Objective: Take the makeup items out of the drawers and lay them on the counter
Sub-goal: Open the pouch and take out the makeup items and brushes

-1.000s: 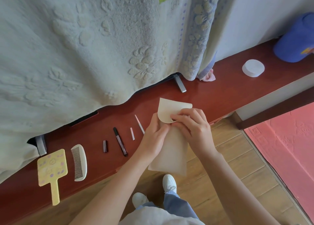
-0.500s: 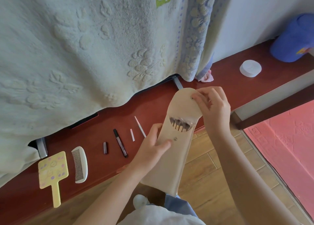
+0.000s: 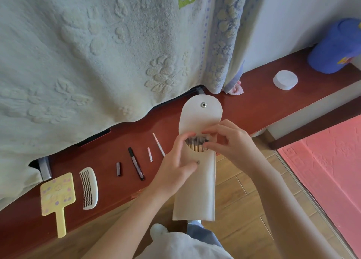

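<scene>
Since half a second ago: right hand (image 3: 232, 141) dropped from the flap tip to the pouch mouth, left hand (image 3: 175, 167) slid up to the mouth's left edge, and the flap (image 3: 201, 116) now stands open on its own.

Towel (image 3: 97, 53) fills the upper left, its hem draping onto the table (image 3: 254, 106). The table runs as a red-brown band from lower left to upper right. Its front edge cuts diagonally, with wooden floor (image 3: 244, 210) below it and a pink mat (image 3: 328, 161) at far right. Blue cap (image 3: 336, 47) sits in the upper right corner.

Pouch (image 3: 195, 190) is centre frame, upright, held off the table. Its lower half hangs past the front edge over the floor.

Left fingers (image 3: 181, 139) are curled on the mouth's left rim, thumb pressed on the front near the lower snap, grasping the pouch. Right fingers (image 3: 210, 131) are bent across the mouth, thumb close under the forefinger, touching the brushes (image 3: 196, 144). Cannot tell if they actually pinch one.

Lower left of the table holds a yellow mirror (image 3: 57, 196) with a white comb (image 3: 88, 188) just beside it. White jar (image 3: 285, 80) is at right, with bare table between it and the flap. Left of the hands, in a row and all apart: black pen (image 3: 136, 163), dark tube (image 3: 118, 168), white stick (image 3: 158, 144), white cap (image 3: 149, 154).
</scene>
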Motion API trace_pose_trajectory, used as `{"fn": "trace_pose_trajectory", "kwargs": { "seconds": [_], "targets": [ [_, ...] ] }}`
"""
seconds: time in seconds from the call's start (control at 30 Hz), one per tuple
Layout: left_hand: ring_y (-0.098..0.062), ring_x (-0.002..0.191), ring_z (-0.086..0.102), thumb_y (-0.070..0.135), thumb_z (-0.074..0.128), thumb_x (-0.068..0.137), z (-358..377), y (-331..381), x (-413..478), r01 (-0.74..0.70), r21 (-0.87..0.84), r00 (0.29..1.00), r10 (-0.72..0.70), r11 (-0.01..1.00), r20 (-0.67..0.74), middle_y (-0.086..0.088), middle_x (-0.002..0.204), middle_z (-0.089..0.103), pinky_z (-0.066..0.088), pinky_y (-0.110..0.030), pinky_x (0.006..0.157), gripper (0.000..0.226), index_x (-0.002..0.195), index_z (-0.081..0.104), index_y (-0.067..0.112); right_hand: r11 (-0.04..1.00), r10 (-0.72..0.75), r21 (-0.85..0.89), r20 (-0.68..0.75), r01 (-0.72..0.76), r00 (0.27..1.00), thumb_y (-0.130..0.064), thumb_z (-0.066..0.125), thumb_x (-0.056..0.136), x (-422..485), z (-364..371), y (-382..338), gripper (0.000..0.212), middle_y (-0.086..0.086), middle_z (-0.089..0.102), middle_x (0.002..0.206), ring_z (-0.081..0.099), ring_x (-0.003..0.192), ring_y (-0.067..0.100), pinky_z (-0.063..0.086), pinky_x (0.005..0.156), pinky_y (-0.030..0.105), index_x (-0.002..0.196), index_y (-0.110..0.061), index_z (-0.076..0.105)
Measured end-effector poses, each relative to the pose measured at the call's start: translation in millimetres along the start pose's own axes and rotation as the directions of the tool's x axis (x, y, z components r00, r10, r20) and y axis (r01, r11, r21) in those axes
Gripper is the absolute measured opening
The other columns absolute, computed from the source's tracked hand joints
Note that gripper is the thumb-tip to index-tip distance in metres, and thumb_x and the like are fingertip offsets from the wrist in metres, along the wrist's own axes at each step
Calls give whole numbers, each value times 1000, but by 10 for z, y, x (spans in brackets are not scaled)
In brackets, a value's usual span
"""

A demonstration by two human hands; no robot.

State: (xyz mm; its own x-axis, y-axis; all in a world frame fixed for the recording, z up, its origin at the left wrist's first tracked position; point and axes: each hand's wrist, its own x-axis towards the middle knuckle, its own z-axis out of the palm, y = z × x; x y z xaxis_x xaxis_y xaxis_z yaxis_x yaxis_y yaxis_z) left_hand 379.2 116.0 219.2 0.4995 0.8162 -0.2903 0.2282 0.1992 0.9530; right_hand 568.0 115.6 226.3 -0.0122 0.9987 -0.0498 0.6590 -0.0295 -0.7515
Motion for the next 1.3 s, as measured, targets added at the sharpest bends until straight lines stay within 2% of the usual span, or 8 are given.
{"fn": "trace_pose_trajectory", "kwargs": {
  "seconds": [0.27, 0.47, 0.57, 0.73, 0.9, 1.0, 1.1, 1.3],
  "targets": [
    [-11, 84, 64, 9, 52, 76, -81, 86, 6, 21, 136, 999, -26, 990, 33, 15, 106, 60, 57, -28, 67, 71, 130, 33, 51, 999, -30, 39, 64, 28, 998, -25, 74, 76, -58, 46, -84, 34, -16, 52, 94, 48, 72, -1, 40, 66, 16, 108, -32, 66],
    [-25, 95, 63, 14, 53, 75, -168, 135, 44, 52, 222, 991, -78, 974, 111, 8, 108, 61, 52, -54, 81, 68, 129, 35, 51, 999, -33, 13, 147, 31, 989, -20, 73, 78, -61, 21, -117, 25, -21, 49, 90, 49, 72, 5, 43, 67, 19, 95, -31, 59],
    [-26, 101, 61, 17, 52, 71, -243, 168, 81, 50, 260, 978, -100, 964, 183, 9, 113, 61, 49, -55, 87, 67, 131, 39, 45, 998, -65, 32, 223, 59, 973, -17, 71, 79, -75, 20, -126, 31, -13, 56, 97, 54, 82, 8, 47, 71, 17, 108, -29, 64],
    [-41, 101, 57, 16, 52, 74, -288, 163, 93, 32, 318, 956, -121, 948, 266, 2, 112, 60, 45, -61, 87, 62, 124, 40, 50, 995, -70, 92, 251, 48, 965, -7, 69, 80, -75, -3, -139, 11, -3, 61, 87, 54, 82, 7, 47, 70, 15, 87, -15, 69],
    [-40, 103, 56, 13, 50, 73, -293, 131, 94, 34, 284, 957, -113, 958, 266, 0, 112, 59, 44, -62, 88, 62, 128, 42, 42, 998, -21, 70, 192, 8, 981, -4, 65, 81, 18, -98, -77, 18, -8, 59, 83, 56, 79, 5, 46, 68, 12, 80, -22, 63],
    [-37, 101, 56, 12, 50, 73, -296, 104, 80, 46, 259, 966, -109, 965, 234, 14, 110, 56, 45, -59, 88, 60, 124, 42, 42, 943, 118, 307, 56, -130, 991, 1, 63, 83, 100, -195, -56, 24, 1, 62, 88, 65, 77, 10, 55, 65, 16, 81, -22, 63],
    [-38, 102, 56, 13, 52, 75, -265, 84, 62, 79, 191, 979, -112, 978, 172, 16, 110, 56, 46, -58, 90, 59, 122, 42, 46, 781, 232, 589, 36, -208, 972, -3, 64, 84, 140, -155, -85, 26, 1, 66, 90, 68, 77, 9, 56, 65, 20, 105, -18, 64],
    [0, 94, 58, 19, 54, 82, -122, -27, 16, 72, 180, 993, -88, 981, 83, 32, 109, 52, 53, -34, 88, 56, 118, 36, 58, 747, 392, 498, 205, -441, 897, -32, 74, 76, 200, 9, 42, 43, 2, 70, 78, 55, 68, 18, 45, 56, 22, 113, -14, 62]
  ]
}}
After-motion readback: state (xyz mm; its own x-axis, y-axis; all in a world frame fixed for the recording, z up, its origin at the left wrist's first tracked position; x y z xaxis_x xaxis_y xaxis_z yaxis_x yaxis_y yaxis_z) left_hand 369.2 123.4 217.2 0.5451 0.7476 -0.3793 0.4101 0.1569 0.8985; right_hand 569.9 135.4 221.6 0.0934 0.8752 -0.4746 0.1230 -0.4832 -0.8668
